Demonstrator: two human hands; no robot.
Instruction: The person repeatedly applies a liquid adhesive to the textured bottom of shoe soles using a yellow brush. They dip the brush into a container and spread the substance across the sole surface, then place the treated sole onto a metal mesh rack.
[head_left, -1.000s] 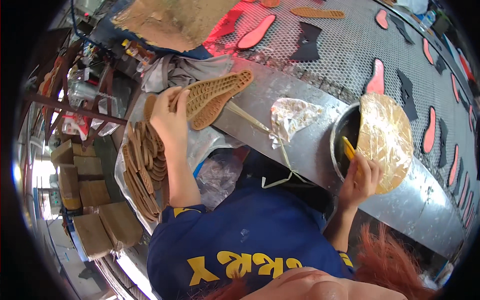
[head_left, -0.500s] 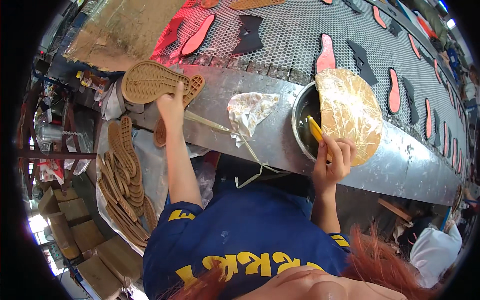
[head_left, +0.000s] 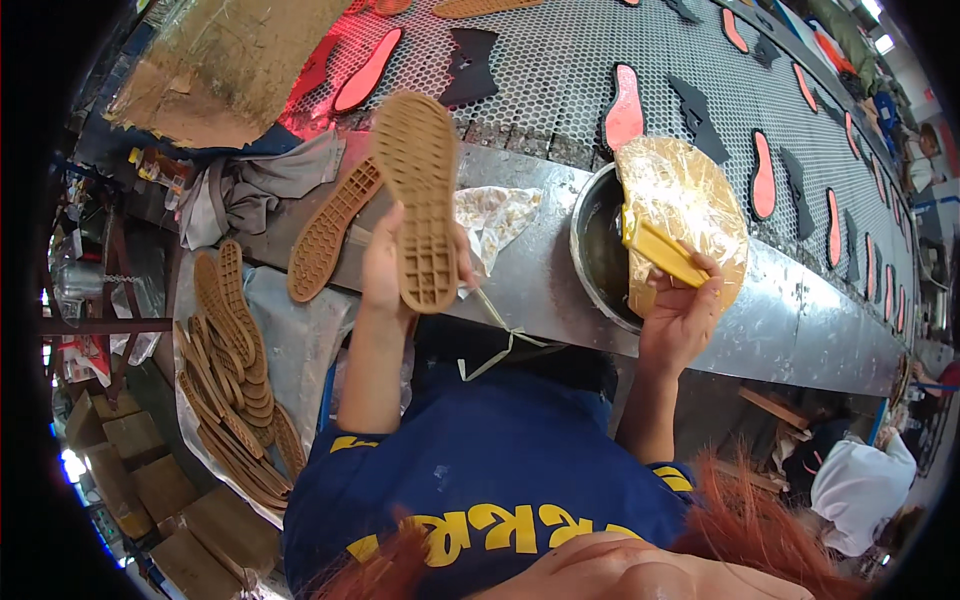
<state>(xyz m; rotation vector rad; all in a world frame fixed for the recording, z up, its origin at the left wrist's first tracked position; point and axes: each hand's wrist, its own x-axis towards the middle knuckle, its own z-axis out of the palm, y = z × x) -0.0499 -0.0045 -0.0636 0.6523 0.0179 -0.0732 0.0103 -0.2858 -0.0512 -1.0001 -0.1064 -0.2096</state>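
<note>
My left hand (head_left: 382,262) grips a tan shoe sole (head_left: 418,190), held upright above the metal ledge with its ridged, gridded side showing. A second tan sole (head_left: 330,235) lies on the ledge just left of it. In my right hand (head_left: 682,315) is a flat yellow tool (head_left: 668,252); its far end is over the round lid, and whether it has bristles cannot be made out. Beneath and left of that hand stands a metal pot (head_left: 580,225) with dark liquid inside. The plastic-wrapped tan lid (head_left: 690,195) covers its right part.
A mesh conveyor (head_left: 560,60) carries pink insoles (head_left: 624,110) and black cut pieces (head_left: 697,115) beyond the metal ledge (head_left: 800,320). Tan soles (head_left: 240,370) are heaped at my left. A crumpled stained sheet (head_left: 495,222), grey cloth (head_left: 250,190) and cardboard boxes (head_left: 165,485) also stand around.
My left hand has brought the sole rightward and turned it upright; the other sole now lies apart on the ledge. My right hand has lifted the yellow tool out of the pot, over the lid.
</note>
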